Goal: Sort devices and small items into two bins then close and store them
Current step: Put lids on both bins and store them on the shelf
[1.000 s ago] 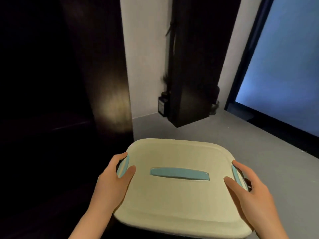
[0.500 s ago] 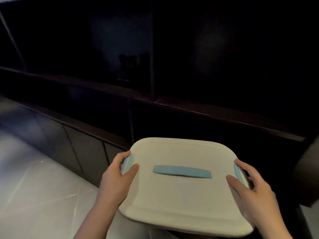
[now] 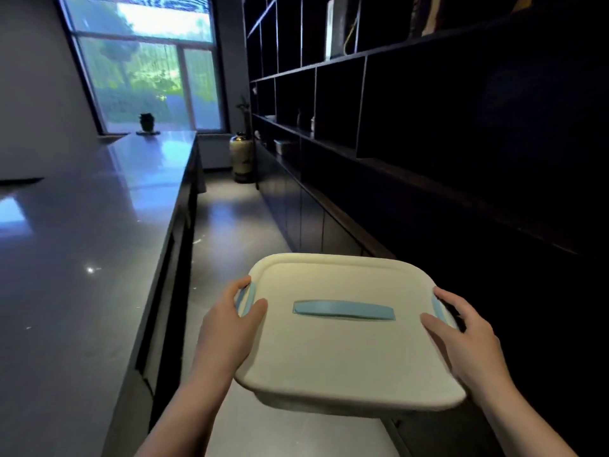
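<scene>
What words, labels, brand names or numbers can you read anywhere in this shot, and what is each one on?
None can be read.
The cream bin lid and its blue handle are plain, with no print.
The tall white item on the upper dark shelving is too small and dim to show any lettering.
The floor vase has dark markings, too blurred to read.
</scene>
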Tool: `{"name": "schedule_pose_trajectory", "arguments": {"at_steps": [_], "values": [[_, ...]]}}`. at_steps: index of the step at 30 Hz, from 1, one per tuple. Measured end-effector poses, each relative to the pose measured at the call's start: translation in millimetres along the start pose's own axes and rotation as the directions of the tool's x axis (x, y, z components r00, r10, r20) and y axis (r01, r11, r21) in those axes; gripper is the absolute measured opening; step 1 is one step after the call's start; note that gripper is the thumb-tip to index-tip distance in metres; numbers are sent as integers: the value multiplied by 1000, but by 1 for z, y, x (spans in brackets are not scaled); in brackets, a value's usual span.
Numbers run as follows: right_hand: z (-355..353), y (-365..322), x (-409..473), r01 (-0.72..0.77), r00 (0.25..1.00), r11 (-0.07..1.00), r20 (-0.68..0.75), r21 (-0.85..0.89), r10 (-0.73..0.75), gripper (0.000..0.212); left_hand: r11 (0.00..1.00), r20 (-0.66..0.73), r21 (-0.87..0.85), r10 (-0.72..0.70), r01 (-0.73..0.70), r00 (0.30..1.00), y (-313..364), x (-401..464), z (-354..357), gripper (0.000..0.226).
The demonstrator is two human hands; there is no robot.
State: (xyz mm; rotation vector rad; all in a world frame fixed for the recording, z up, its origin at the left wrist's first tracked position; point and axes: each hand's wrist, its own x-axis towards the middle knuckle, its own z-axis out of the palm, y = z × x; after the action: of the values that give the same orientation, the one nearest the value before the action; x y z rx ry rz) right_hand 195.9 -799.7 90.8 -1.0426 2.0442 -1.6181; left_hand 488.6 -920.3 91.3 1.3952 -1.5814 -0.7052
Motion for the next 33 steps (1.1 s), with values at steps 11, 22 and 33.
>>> {"name": "schedule_pose_trajectory", "arguments": {"at_steps": [11,22,33], "values": [[176,-25,146,119,953,993,282,-18,-109,39,987,-214,65,-132,149,968,-67,132,-28,44],[319,-33,319,227,906,973,374,-37,-197,41,975,-301,39,-197,219,933,-108,315,19,46],[509,-51,452,198,925,979,340,-43,-172,46,975,-251,76,-183,208,950,-176,543,24,47]]}}
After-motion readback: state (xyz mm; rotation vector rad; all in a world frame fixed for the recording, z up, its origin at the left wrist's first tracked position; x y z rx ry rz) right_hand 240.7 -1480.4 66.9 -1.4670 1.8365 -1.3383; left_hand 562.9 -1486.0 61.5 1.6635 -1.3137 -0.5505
